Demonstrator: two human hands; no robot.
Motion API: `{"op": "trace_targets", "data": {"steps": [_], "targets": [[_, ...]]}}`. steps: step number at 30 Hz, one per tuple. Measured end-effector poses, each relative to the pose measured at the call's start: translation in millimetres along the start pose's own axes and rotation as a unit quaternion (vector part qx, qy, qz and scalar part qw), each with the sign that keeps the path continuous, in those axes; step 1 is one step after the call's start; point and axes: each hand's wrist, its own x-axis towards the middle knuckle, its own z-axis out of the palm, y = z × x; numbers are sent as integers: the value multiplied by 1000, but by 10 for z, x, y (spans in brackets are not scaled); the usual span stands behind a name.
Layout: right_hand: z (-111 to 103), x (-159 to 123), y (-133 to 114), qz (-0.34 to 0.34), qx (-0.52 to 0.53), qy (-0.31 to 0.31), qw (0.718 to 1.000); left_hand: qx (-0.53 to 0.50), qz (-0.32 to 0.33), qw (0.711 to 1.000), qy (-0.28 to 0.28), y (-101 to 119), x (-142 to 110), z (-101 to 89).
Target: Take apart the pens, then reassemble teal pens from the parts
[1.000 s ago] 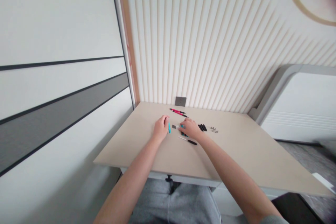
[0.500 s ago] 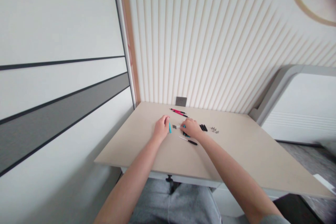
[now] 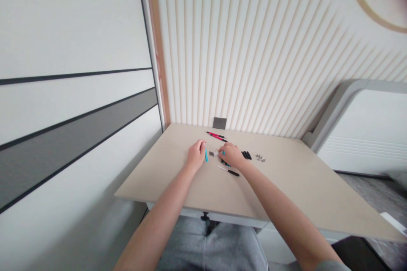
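Note:
My left hand (image 3: 196,153) is closed, its fingers curled in above the table; what they hold, if anything, is too small to make out. Right beside its fingers is a thin blue tube (image 3: 206,155), and I cannot tell whether they touch it. My right hand (image 3: 232,154) reaches down with bent fingers pressed together over a group of blue and black pieces (image 3: 225,163), partly hiding them. Small pale pieces (image 3: 216,153) show by its fingertips. Small grey pieces (image 3: 211,153) lie between the two hands.
Two red-and-black pens (image 3: 217,136) lie towards the wall. A black-handled screwdriver (image 3: 233,172) is nearer to me. Black sleeves (image 3: 246,155) and several small silver cone-shaped pieces (image 3: 260,158) lie right of my right hand on the beige table (image 3: 286,186). A dark wall socket (image 3: 219,123) sits behind.
The fingers of my right hand have shifted very slightly over the small pieces. My left hand and the things on the table stay where they were.

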Motion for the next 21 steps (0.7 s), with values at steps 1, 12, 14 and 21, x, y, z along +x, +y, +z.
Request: {"op": "trace_targets", "data": {"steps": [1,12,14,21], "targets": [[1,-1,-8,-1,-1,-1,1000,-1,1,1000,0,-1,0,1],[15,9,-12,2,-21,14,1000,4,5,1000,-3,-14,2,8],[20,11,-10,15,-29,14,999,6,2,1000,-5,-14,2,8],[65,40,4,35,-15,34,999,2,1,1000,-6,-4,-4,2]]}}
